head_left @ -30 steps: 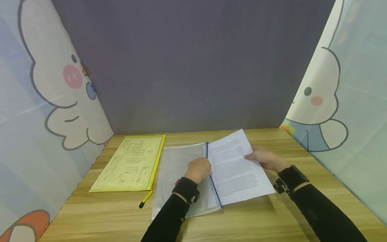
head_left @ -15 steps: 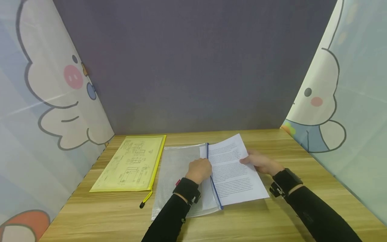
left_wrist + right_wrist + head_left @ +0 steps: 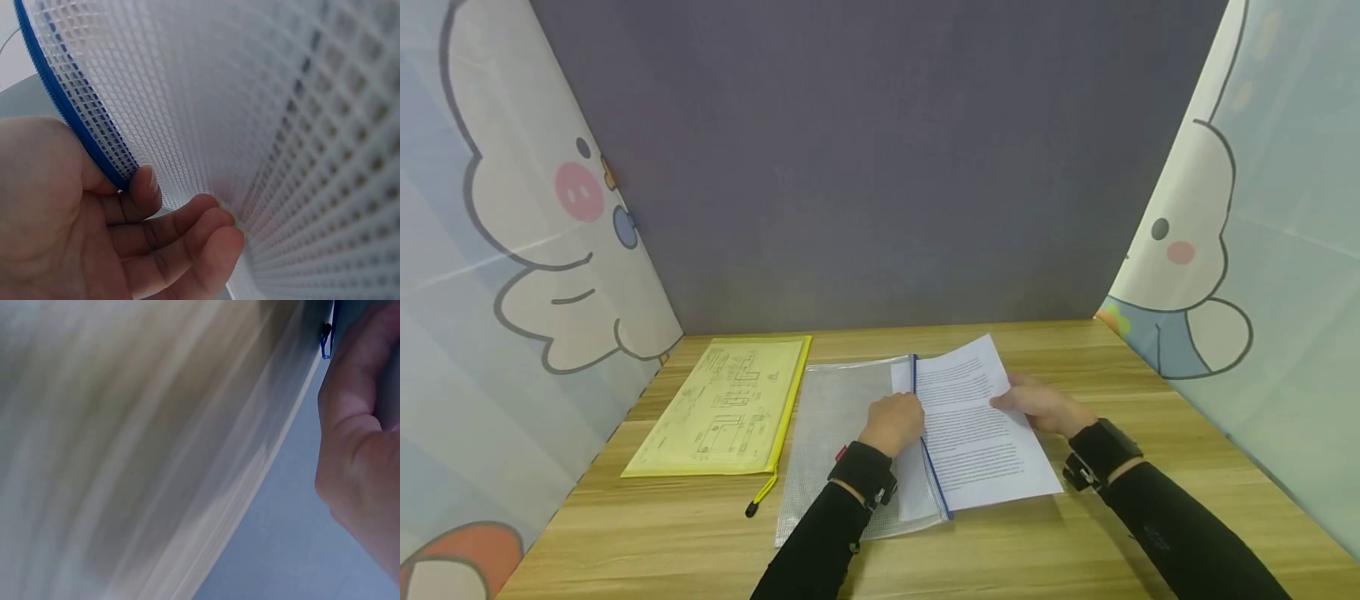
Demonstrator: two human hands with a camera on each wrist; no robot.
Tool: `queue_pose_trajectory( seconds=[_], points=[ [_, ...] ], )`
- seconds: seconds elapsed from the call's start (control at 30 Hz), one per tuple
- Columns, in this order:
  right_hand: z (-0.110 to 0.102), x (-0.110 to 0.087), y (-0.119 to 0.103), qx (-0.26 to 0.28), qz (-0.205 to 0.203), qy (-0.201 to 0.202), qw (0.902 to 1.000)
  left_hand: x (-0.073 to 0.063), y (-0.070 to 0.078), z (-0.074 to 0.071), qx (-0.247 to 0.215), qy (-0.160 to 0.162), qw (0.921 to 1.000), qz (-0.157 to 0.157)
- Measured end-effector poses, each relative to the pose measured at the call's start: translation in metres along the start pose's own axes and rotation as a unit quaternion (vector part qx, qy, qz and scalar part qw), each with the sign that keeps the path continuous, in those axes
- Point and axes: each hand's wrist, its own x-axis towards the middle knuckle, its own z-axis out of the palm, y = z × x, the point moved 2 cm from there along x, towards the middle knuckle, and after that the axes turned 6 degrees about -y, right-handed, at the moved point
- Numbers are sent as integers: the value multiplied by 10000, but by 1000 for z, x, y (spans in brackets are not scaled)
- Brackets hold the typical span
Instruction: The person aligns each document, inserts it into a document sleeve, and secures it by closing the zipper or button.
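A clear mesh zip pouch (image 3: 838, 417) with a blue zipper edge lies in the middle of the table. My left hand (image 3: 892, 423) pinches the pouch's blue zipped edge; the left wrist view shows thumb and finger on the blue zipper (image 3: 53, 94), with the other fingers curled against the mesh (image 3: 206, 112). A printed sheet of paper (image 3: 977, 433) reaches partly inside the pouch, its left strip showing through the mesh. My right hand (image 3: 1041, 404) holds the paper's right edge, thumb on top and fingers underneath. Little of the paper shows in the right wrist view.
To the left lies a yellow zip pouch (image 3: 718, 408) with a technical drawing inside and a black-tipped pull cord (image 3: 760, 497). A grey panel (image 3: 880, 167) stands behind the wooden table (image 3: 647, 542). Cartoon-printed curtains (image 3: 1285, 250) flank both sides.
My right hand has moved left with the paper, so more of the sheet sits inside the clear pouch. My left hand keeps its grip at the zipper edge.
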Motion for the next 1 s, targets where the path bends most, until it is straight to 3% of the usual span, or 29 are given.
queue_pose_trajectory(
  seconds=[0.4,0.73,1.0],
  points=[
    [7,5,0,42,-112,-119,9999,0,1,0,26,23,10000,-24],
    [11,10,1,-70,-30,103,9999,0,1,0,54,57,10000,-47],
    [16,13,0,-126,-15,40,9999,2,0,0,98,29,9999,-52]
  ],
)
